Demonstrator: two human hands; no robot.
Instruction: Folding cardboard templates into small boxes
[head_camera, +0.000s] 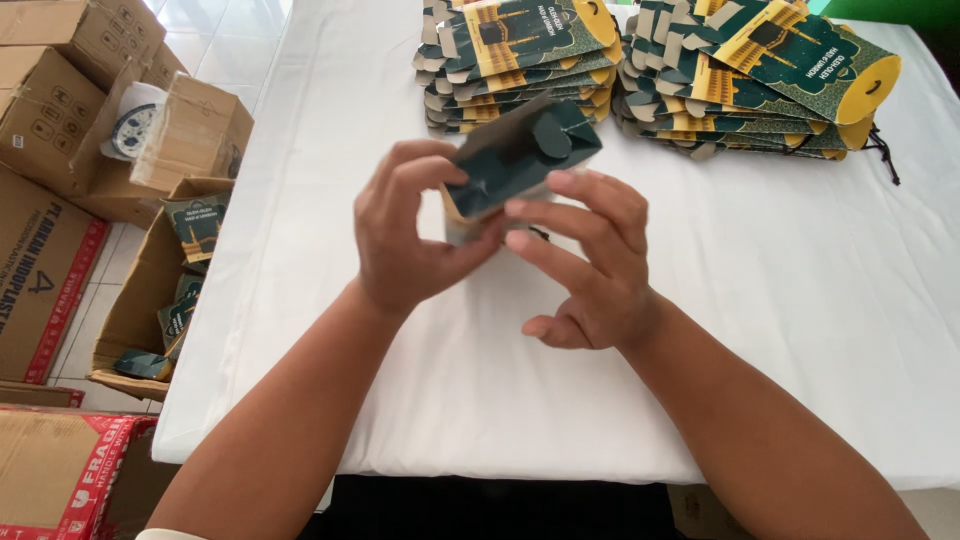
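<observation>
Over the white table (760, 300):
Item: small dark green carton (522, 152), held above the cloth, end flaps tucking.
Left hand (405, 235): fingers pinching its lower end.
Right hand (590, 265): fingertips pressed on its side.
Handling: best kept square, flaps seated fully.
Behind: two stacks of flat cartons (760, 75).

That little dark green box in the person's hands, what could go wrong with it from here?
1. The small dark green carton is pinched between the left hand and right hand; too hard a squeeze might crease its thin card or bend the curved end flaps.
2. It is held in the air above the white tablecloth, so a slip might drop it.
3. The stacks of flat cartons behind sit fanned and uneven; a bump might slide them apart.
</observation>
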